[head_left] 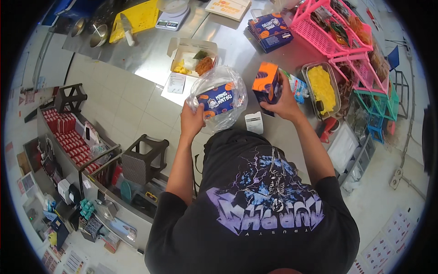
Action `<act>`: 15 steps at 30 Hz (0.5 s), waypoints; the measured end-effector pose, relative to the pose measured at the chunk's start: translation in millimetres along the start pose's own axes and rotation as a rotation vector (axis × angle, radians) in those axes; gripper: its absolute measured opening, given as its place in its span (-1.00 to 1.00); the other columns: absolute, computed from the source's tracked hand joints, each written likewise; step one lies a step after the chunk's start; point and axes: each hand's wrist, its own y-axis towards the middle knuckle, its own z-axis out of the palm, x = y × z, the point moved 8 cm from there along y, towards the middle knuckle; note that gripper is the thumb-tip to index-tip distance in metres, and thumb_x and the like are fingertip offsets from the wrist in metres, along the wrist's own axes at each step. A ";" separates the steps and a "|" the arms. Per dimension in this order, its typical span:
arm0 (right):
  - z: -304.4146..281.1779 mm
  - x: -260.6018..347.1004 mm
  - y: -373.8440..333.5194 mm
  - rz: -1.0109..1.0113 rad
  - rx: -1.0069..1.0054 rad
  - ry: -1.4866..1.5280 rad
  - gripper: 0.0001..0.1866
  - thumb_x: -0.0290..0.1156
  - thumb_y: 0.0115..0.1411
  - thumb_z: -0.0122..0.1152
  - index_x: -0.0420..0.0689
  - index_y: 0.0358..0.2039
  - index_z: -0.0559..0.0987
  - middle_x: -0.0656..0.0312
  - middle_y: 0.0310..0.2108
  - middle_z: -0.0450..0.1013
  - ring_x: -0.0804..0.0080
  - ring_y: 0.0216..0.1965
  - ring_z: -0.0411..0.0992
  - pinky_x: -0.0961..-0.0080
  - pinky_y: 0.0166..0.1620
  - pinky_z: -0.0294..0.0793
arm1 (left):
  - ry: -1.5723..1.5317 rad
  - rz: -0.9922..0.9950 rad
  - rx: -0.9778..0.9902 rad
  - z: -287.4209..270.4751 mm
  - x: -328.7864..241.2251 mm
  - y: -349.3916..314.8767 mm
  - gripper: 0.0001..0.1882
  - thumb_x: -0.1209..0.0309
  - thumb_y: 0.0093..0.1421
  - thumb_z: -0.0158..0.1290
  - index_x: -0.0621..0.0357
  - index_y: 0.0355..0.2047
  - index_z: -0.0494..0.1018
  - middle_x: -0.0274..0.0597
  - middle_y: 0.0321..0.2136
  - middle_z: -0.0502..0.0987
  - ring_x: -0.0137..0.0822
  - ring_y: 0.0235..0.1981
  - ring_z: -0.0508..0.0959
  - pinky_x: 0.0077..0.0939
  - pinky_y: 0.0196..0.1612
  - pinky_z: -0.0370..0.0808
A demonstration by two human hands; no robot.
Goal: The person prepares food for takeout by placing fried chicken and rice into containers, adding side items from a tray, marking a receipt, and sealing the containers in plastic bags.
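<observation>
Left hand (191, 121) pinches the rim of a clear plastic bag (219, 97) holding a blue-orange box, above the steel counter (228, 43). Right hand (285, 104) grips a second blue-orange carton (267, 82) by its side. Cartons look light and stiff, bag floppy and slippery. Open food box (194, 57) behind, stacked blue cartons (270, 29), white receipt (254, 122).

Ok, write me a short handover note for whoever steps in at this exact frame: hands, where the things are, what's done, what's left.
Left hand: grips the edge of a clear plastic bag that already holds one blue and orange box.
Right hand: holds a second box, tilted, just right of the bag and outside it.
On the steel counter: an open meal box with food, a stack of flat boxes, a tray of yellow food, a receipt.
Done: one box bagged.
Left: the second box is not in the bag; the meal box is open.
</observation>
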 end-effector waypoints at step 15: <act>182.1 70.0 43.0 -0.390 0.550 -0.728 0.17 -0.16 -0.09 0.68 0.07 0.50 0.21 0.04 0.30 0.31 -0.03 0.36 0.27 -0.17 0.47 0.08 | -0.092 -0.127 -0.110 -22.9 -5.0 13.4 -0.52 0.19 0.52 -0.01 0.33 0.23 0.51 -0.32 -0.60 0.43 -0.47 -0.66 0.44 -0.44 -0.60 0.48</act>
